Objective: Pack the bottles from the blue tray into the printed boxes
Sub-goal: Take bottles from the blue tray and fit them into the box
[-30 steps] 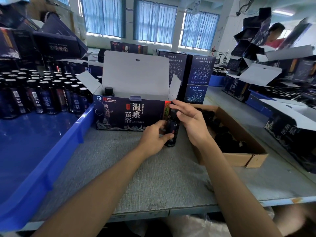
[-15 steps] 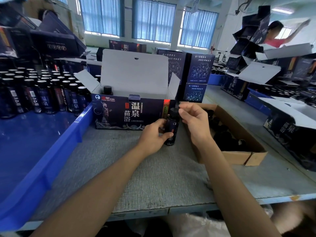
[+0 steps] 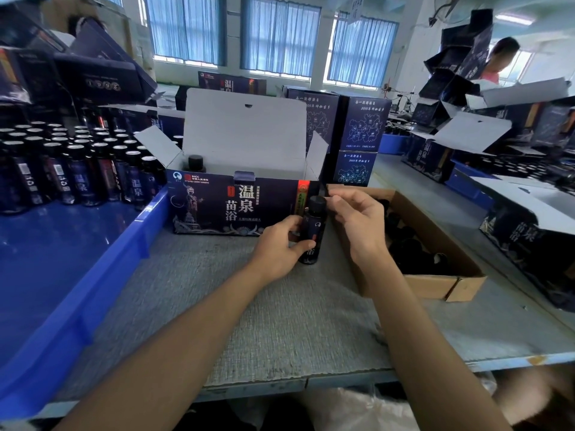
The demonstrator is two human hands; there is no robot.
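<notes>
Worktop [image 3: 513, 343] front edge runs just under the forearms, w/ a grey mat [image 3: 249, 321] covering most of it; the widest open stretch is the mat between the arms and towards the front edge. Left edge of the mat is shut in by the wall of the blue tray [image 3: 102, 275], whose bottles [image 3: 77, 172] stand upright in rows at its far end, the near part of the tray floor bare. The printed box [image 3: 236, 209] sits at the back of the mat, touching the tray wall on its left, lid [image 3: 245, 126] up and side flaps out, one bottle inside [image 3: 195, 163] at the left end. To the right a low cardboard box [image 3: 435, 284] of dark items sits near the worktop's right side, leaving only a narrow gap to the printed box. The bottle [image 3: 311, 234] stands upright on the mat in that gap, at the box's front right corner. Left hand [image 3: 277, 247] grips its lower body, thumb across the front, fingers curled behind. Right hand [image 3: 357, 222] is beside the cap, thumb and forefinger tips together at the cap's right rim, other fingers curled. Behind: stacked boxes [image 3: 361, 135]; to the right, more open boxes [image 3: 529, 234]. Back wall has windows [image 3: 280, 35] w/ blue curtains; a person [image 3: 497, 60] stands far right.
</notes>
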